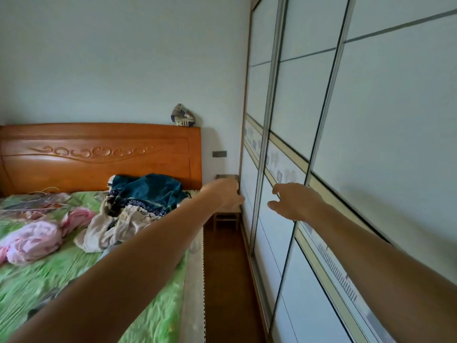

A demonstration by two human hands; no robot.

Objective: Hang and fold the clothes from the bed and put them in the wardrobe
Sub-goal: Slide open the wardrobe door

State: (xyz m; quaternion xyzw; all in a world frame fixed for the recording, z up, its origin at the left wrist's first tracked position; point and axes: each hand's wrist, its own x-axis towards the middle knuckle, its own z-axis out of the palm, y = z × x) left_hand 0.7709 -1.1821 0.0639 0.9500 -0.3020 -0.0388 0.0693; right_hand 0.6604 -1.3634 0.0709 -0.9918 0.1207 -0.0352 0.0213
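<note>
Arms are stretched forward, both bare. The left hand (230,194) is set against the far edge of the wardrobe (408,120). Its fingers are hidden behind the knuckles, so its grasp cannot be told. The right hand (294,203) is held just before the sliding doors, with fingers loosely bent and parted and nothing grasped. The wardrobe front is seen running lengthwise away to the right of both hands, and two upright metal rails are counted on it. Left of the left hand, the bed (74,280) is strewn with clothes: one teal garment (153,189), one beige garment (116,226), and pink cloth (34,241) bunched together, its count unclear.
</note>
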